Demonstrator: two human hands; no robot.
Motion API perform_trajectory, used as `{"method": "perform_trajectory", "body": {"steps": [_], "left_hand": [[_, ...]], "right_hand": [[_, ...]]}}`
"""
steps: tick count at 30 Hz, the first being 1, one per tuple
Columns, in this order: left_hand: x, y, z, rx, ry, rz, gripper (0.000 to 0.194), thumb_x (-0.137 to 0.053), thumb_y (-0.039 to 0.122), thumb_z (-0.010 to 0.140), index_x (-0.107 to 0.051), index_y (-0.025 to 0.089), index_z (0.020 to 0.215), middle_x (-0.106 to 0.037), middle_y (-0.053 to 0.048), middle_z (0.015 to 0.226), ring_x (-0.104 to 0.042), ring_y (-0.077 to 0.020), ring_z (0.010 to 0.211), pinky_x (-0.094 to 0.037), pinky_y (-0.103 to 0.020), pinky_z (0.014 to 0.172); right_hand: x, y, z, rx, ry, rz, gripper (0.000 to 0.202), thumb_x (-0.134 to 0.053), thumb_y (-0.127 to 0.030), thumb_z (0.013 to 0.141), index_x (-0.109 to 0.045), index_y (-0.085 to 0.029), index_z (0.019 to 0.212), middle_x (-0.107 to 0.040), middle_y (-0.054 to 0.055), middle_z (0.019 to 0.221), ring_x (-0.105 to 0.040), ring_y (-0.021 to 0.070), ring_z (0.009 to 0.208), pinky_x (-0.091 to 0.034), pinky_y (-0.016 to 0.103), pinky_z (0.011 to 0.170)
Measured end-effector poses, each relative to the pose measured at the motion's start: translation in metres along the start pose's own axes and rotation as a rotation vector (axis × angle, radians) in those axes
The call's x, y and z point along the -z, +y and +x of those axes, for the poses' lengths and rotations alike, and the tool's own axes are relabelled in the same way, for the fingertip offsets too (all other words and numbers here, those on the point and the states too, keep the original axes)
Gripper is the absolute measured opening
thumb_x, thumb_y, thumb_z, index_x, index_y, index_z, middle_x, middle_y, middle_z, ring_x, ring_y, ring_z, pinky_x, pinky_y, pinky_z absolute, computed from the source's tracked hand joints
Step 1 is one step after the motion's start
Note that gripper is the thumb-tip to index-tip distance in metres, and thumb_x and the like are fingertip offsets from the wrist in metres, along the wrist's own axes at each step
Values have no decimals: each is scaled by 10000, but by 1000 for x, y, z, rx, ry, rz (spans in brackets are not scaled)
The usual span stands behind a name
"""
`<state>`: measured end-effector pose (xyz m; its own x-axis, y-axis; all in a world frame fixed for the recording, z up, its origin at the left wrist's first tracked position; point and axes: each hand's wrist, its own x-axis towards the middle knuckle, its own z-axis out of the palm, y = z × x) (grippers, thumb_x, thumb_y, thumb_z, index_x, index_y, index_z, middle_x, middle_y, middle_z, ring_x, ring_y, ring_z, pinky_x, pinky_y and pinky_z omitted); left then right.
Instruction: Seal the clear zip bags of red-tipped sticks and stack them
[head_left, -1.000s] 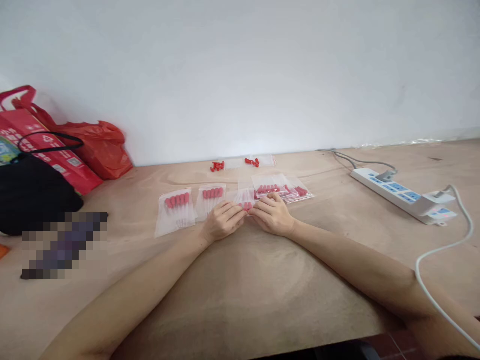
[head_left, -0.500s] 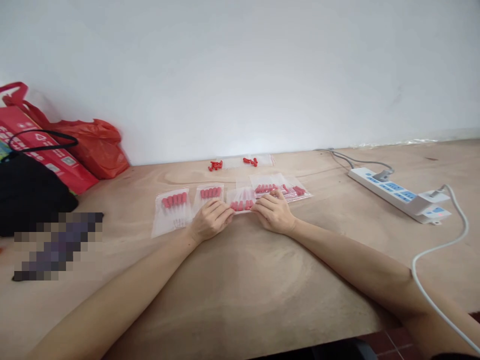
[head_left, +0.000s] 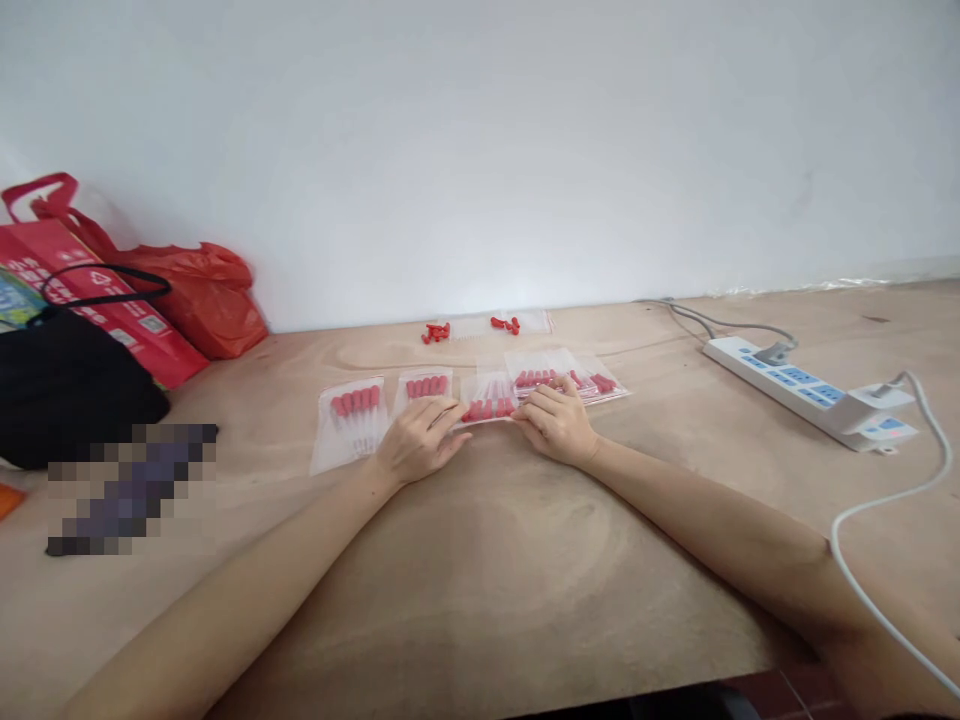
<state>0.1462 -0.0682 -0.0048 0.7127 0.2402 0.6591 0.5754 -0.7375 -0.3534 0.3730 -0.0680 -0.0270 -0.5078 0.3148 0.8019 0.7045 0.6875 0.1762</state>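
Between my hands lies a clear plastic zip bag [head_left: 480, 388], holding several red-ended pieces with thin pale stems, ends toward me. My right hand [head_left: 556, 422] has its fingers closed on the bag's near right corner. At the near left corner, my left hand [head_left: 424, 438] has its thumb spread away from its fingers, whose tips touch or hover over the edge; I cannot tell which. Two similar filled bags, a far-left bag [head_left: 349, 425] and a nearer bag [head_left: 426, 386], lie beyond my left hand. A stack of filled bags [head_left: 551, 362] sits past my right fingers.
Loose red pieces [head_left: 436, 332] lie near the wall on and beside a flat clear bag [head_left: 469, 325]. A white power strip [head_left: 795, 385] with a trailing cable [head_left: 855, 510] is at right. Red bags [head_left: 214, 295], a black bag [head_left: 71, 390] and a blurred dark object [head_left: 135, 490] occupy the left.
My left thumb has come away from its fingers, where before they were pinched on the bag's corner. My right hand keeps its grip. The whole view has shifted slightly.
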Motion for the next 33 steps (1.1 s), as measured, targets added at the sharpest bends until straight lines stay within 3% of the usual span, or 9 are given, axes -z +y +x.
{"method": "perform_trajectory", "body": {"steps": [2, 7, 12, 15, 18, 21, 24, 28, 33], "left_hand": [[-7, 5, 3, 16, -46, -9, 265, -476, 267, 810, -537, 130, 1029, -618, -80, 975, -582, -162, 883, -488, -277, 778], [-33, -4, 8, 140, -199, -21, 305, -331, 147, 846, -552, 162, 1055, -624, -57, 1013, -606, -145, 875, -507, -250, 751], [-37, -24, 16, 377, -405, -232, 317, -393, 304, 822, -567, 178, 1056, -598, -49, 1074, -557, -175, 999, -451, -306, 877], [-30, -41, 19, 630, -454, -261, 393, -438, 407, 781, -548, 186, 1088, -588, -60, 1091, -537, -209, 1026, -418, -332, 899], [-27, -72, 18, 944, -527, -196, 342, -444, 334, 770, -571, 163, 1038, -572, -94, 1107, -509, -243, 1052, -387, -361, 907], [-31, -108, 14, 1011, -612, -242, 324, -561, 309, 674, -597, 133, 944, -598, -120, 1039, -556, -253, 952, -429, -341, 821], [-37, -131, 12, 1024, -699, -332, 217, -619, 314, 604, -621, 132, 721, -649, -83, 765, -589, -216, 719, -453, -300, 669], [-37, -138, 15, 1021, -731, -435, 219, -669, 325, 531, -538, 150, 516, -564, -12, 516, -521, -158, 551, -423, -258, 556], [-23, -141, 15, 1071, -578, -564, 223, -573, 347, 663, -440, 168, 656, -525, 24, 549, -514, -112, 530, -439, -229, 530]], "right_hand": [[-1, -1, 1, 21, 7, 16, 192, -454, -217, 827, -564, -181, 674, -558, -19, 608, -431, 101, 649, -245, 292, 702], [8, 4, -4, 12, -67, 46, 149, -465, -253, 822, -589, -190, 768, -587, 5, 722, -447, 123, 726, -261, 293, 705], [23, 15, -16, 37, -81, 49, 144, -455, -203, 811, -590, -178, 768, -577, 21, 717, -448, 131, 722, -291, 289, 706], [28, 16, -19, 48, -75, 59, 141, -450, -186, 804, -586, -176, 768, -573, 23, 715, -444, 130, 714, -308, 282, 703], [28, 15, -19, 43, -93, 68, 145, -440, -188, 807, -581, -178, 775, -568, 22, 714, -442, 130, 711, -319, 282, 704], [26, 13, -18, 39, -116, 76, 149, -431, -192, 809, -577, -179, 783, -562, 23, 716, -440, 132, 711, -327, 285, 707], [25, 13, -18, 31, -129, 81, 156, -420, -188, 810, -575, -181, 791, -556, 24, 721, -436, 134, 717, -333, 285, 710], [25, 14, -18, 35, -124, 85, 147, -429, -184, 804, -575, -177, 788, -554, 24, 722, -429, 135, 719, -339, 281, 706], [24, 15, -19, 27, -135, 72, 161, -420, -187, 808, -579, -177, 786, -548, 27, 717, -426, 135, 709, -335, 279, 683]]}}
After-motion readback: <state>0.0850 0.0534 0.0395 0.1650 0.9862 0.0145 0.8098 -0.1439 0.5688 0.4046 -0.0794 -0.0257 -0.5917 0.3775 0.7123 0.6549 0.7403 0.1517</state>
